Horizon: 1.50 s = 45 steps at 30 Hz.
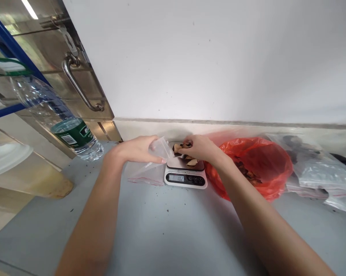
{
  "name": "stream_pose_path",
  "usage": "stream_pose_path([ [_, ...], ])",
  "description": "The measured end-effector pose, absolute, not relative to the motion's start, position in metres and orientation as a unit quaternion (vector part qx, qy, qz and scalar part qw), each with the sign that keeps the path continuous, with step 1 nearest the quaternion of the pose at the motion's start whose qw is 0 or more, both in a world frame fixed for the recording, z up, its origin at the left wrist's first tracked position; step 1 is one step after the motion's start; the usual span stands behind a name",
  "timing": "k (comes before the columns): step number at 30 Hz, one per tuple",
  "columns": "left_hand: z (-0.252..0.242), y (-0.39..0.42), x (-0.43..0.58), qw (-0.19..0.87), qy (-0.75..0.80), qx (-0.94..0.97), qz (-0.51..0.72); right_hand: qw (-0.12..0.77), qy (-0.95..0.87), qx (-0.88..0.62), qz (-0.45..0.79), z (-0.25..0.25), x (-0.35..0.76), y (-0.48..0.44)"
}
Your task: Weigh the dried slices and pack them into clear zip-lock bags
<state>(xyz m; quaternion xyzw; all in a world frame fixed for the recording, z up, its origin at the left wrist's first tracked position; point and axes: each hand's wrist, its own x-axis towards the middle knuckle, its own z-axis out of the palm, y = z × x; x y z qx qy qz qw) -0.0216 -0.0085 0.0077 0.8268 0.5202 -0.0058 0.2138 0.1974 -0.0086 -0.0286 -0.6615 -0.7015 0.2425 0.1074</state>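
Note:
My left hand (138, 149) grips a clear zip bag (163, 148), its mouth facing the pieces on the scale. Fingers and thumb of my right hand (201, 147) close on dark, dried-looking slices with pale insides, perhaps mushroom, over the weighing plate. Several more dried slices (192, 162) lie on the plate of the white digital scale (187, 185), whose display seems to read 10.2. Under my left hand another stretch of clear zip bag (146, 178) rests flat; whether it is a separate bag I cannot tell.
Right of the scale stands an open red plastic bag (264, 153) with brown pieces inside. Clear bags (325, 172) are heaped beyond it. A big water bottle (72, 134) and a lidded tub (26, 172) stand left. A white wall (204, 69) rises behind.

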Motion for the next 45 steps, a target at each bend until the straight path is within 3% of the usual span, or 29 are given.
stream_pose_path([
  [13, 0.001, -0.006, -0.01, 0.219, 0.532, 0.813, -0.089, 0.188, -0.669, -0.645, 0.319, -0.022, 0.212, -0.011],
  [19, 0.001, -0.007, -0.007, 0.23, 0.524, 0.817, -0.069, 0.259, -0.665, -0.579, 0.395, -0.014, 0.229, -0.01],
  [26, -0.002, -0.008, 0.0, 0.253, 0.475, 0.843, -0.005, 0.226, -0.706, -0.481, 0.468, -0.001, 0.221, -0.019],
  [38, 0.008, -0.011, -0.011, 0.298, 0.485, 0.822, 0.035, 0.388, -0.643, -0.529, 0.396, 0.001, 0.203, -0.027],
  [41, 0.014, -0.012, -0.021, 0.282, 0.513, 0.811, 0.027, 0.356, -0.689, -0.553, 0.305, -0.008, 0.203, -0.022],
  [45, 0.015, -0.012, -0.031, 0.242, 0.547, 0.801, 0.01, 0.197, -0.776, -0.529, 0.283, -0.025, 0.2, -0.015],
])
